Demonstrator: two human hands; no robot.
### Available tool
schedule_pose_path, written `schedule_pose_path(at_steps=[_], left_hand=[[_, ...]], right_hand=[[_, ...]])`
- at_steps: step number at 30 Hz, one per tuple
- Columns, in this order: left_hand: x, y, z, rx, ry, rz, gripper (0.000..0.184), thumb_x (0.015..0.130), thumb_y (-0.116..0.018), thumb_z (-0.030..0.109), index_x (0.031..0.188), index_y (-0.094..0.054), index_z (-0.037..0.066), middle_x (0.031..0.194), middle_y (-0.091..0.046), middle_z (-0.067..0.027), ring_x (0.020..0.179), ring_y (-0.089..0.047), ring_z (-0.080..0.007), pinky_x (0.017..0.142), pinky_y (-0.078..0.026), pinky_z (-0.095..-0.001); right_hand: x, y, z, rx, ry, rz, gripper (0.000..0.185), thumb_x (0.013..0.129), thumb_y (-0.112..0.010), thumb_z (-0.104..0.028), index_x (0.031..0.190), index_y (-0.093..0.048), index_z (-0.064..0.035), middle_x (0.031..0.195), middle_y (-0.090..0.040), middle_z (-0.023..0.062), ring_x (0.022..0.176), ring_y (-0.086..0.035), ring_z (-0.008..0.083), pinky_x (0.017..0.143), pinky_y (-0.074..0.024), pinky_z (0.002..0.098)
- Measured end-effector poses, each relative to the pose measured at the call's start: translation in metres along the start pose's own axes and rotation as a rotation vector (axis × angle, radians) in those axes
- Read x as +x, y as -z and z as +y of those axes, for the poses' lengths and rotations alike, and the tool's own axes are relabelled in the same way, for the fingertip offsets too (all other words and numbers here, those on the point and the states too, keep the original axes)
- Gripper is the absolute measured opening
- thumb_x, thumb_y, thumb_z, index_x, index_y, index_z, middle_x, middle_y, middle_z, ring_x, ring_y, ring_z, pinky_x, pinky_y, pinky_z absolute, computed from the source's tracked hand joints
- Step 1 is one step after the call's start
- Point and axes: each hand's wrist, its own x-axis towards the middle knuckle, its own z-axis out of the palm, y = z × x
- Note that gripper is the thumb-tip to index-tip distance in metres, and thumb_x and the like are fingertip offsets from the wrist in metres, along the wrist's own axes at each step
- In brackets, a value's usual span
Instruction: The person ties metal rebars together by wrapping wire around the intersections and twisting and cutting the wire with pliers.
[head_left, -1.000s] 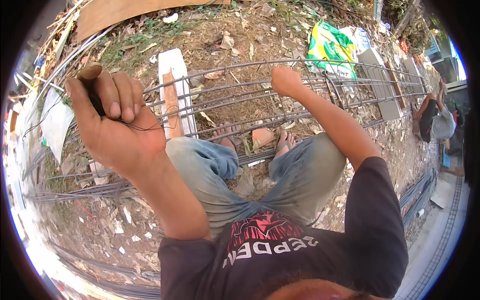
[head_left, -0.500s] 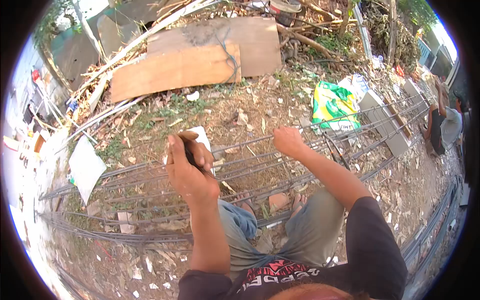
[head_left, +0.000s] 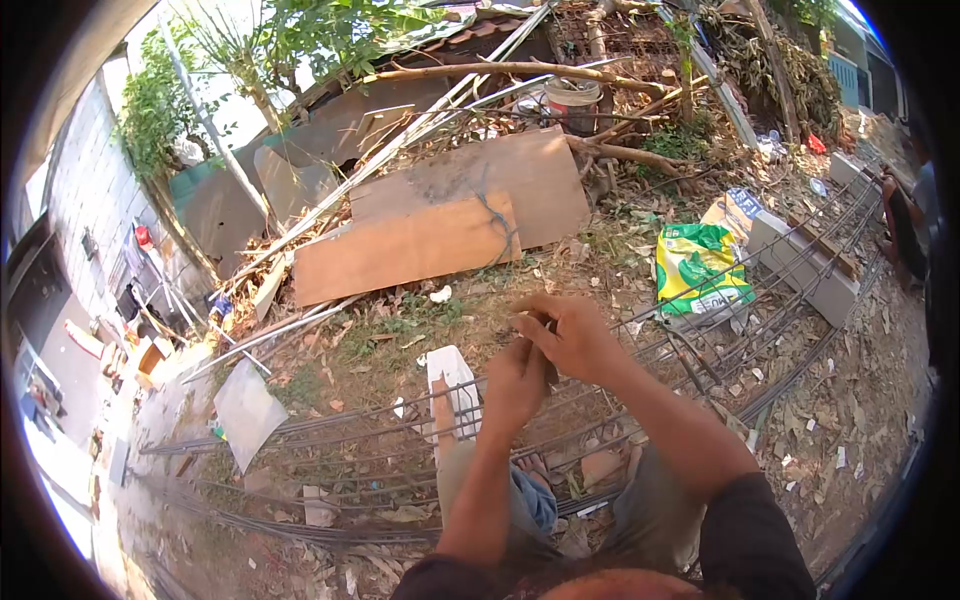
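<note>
Both hands meet above the long rebar cage (head_left: 400, 415). My left hand (head_left: 516, 388) is closed and upright, with thin dark wires in its grip, mostly hidden now. Bent over its top, my right hand (head_left: 572, 338) has its fingers pinched close together; what they hold is too small to make out. Dark-handled pliers (head_left: 690, 362) rest on the bars to the right of my hands. Under the cage, left of my left hand, are a white block (head_left: 452, 372) and a strip of wood (head_left: 441, 410).
A green and yellow sack (head_left: 700, 268) lies beyond the cage. Grey blocks (head_left: 800, 268) support its right part. Brown boards (head_left: 410, 250), branches and a bucket (head_left: 572, 105) are farther back. Another person (head_left: 905, 215) is at the far right.
The view has tilted up and shifted left. My left hand has moved across to my right hand, which has left the top bar; the two now meet.
</note>
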Motion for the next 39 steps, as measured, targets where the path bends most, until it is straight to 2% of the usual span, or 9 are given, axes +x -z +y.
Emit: schedule_pose_path(at_steps=[5, 12, 13, 15, 19, 24, 30, 33, 39], left_hand=[[0.008, -0.036, 0.008, 0.109, -0.049, -0.096, 0.028, 0.107, -0.047, 0.014, 0.094, -0.064, -0.004, 0.071, -0.067, -0.0093, 0.058, -0.063, -0.0146, 0.055, -0.051, -0.0303], [0.019, -0.047, 0.023, -0.033, -0.009, -0.276, 0.024, 0.105, -0.051, 0.012, 0.104, -0.065, -0.006, 0.086, -0.072, -0.0099, 0.077, -0.07, -0.0159, 0.067, -0.055, -0.0305], [0.02, -0.04, 0.035, -0.028, 0.003, -0.308, 0.03, 0.104, -0.059, 0.021, 0.118, -0.066, -0.004, 0.101, -0.075, -0.009, 0.087, -0.068, -0.0146, 0.076, -0.054, -0.0315], [0.026, -0.029, 0.029, -0.069, -0.093, -0.099, 0.03, 0.103, -0.064, 0.023, 0.12, -0.067, -0.001, 0.099, -0.075, -0.0075, 0.087, -0.068, -0.0137, 0.077, -0.054, -0.0307], [0.029, -0.015, 0.039, -0.22, -0.276, 0.183, 0.031, 0.098, -0.074, 0.023, 0.12, -0.07, 0.002, 0.099, -0.075, -0.0059, 0.089, -0.068, -0.0121, 0.08, -0.055, -0.0296], [0.026, -0.017, 0.035, -0.296, -0.225, 0.121, 0.028, 0.095, -0.079, 0.022, 0.112, -0.072, 0.001, 0.093, -0.075, -0.0057, 0.085, -0.069, -0.0118, 0.079, -0.055, -0.0283], [0.019, -0.003, 0.031, -0.229, -0.216, 0.217, 0.021, 0.099, -0.073, 0.018, 0.105, -0.073, -0.002, 0.088, -0.075, -0.0092, 0.081, -0.072, -0.0141, 0.078, -0.061, -0.0299], [0.012, 0.017, 0.03, -0.29, -0.178, 0.263, 0.024, 0.1, -0.072, 0.021, 0.103, -0.073, -0.003, 0.084, -0.074, -0.0074, 0.077, -0.07, -0.0126, 0.073, -0.058, -0.0283], [-0.005, 0.057, 0.029, -0.388, -0.171, 0.267, 0.029, 0.102, -0.069, 0.025, 0.091, -0.072, -0.001, 0.07, -0.067, -0.0047, 0.064, -0.064, -0.0111, 0.059, -0.052, -0.0273]], right_hand=[[-0.013, 0.025, 0.013, 0.007, 0.03, 0.059, 0.023, 0.095, -0.07, -0.022, 0.104, -0.075, -0.0021, 0.095, -0.075, 0.0188, 0.086, -0.072, 0.0358, 0.077, -0.0554, 0.0423], [-0.02, 0.05, 0.022, 0.126, 0.009, 0.109, 0.019, 0.093, -0.07, -0.015, 0.104, -0.076, -0.0007, 0.093, -0.076, 0.0164, 0.081, -0.072, 0.0298, 0.075, -0.0552, 0.0381], [-0.02, 0.055, 0.02, 0.188, -0.07, 0.134, 0.019, 0.093, -0.071, -0.014, 0.105, -0.076, -0.0007, 0.093, -0.076, 0.0159, 0.081, -0.072, 0.028, 0.074, -0.0551, 0.0372], [-0.018, 0.065, 0.027, 0.306, -0.161, 0.135, 0.021, 0.093, -0.071, -0.014, 0.108, -0.078, -0.0014, 0.096, -0.077, 0.0148, 0.082, -0.073, 0.0214, 0.073, -0.0545, 0.0343], [-0.021, 0.072, 0.028, -0.033, 0.032, 0.117, 0.018, 0.094, -0.069, -0.013, 0.105, -0.078, -0.0027, 0.096, -0.076, 0.016, 0.083, -0.073, 0.0289, 0.074, -0.0554, 0.0384], [-0.031, 0.059, 0.011, -0.246, 0.046, 0.129, 0.015, 0.094, -0.068, -0.011, 0.104, -0.076, -0.0037, 0.094, -0.074, 0.0171, 0.087, -0.071, 0.0371, 0.077, -0.0557, 0.0434], [-0.024, 0.044, 0.01, -0.171, 0.098, 0.05, 0.016, 0.093, -0.068, -0.01, 0.106, -0.077, -0.0053, 0.096, -0.075, 0.0154, 0.086, -0.072, 0.0343, 0.076, -0.0561, 0.0417], [-0.019, 0.03, 0.008, -0.031, 0.136, 0.012, 0.018, 0.092, -0.072, -0.009, 0.109, -0.078, -0.0057, 0.083, -0.071, 0.0128, 0.072, -0.066, 0.0247, 0.066, -0.0502, 0.0355], [-0.013, 0.011, -0.015, 0.122, 0.123, -0.223, 0.019, 0.091, -0.073, -0.007, 0.109, -0.079, -0.0054, 0.084, -0.073, 0.0101, 0.072, -0.065, 0.0179, 0.065, -0.0496, 0.0335]])
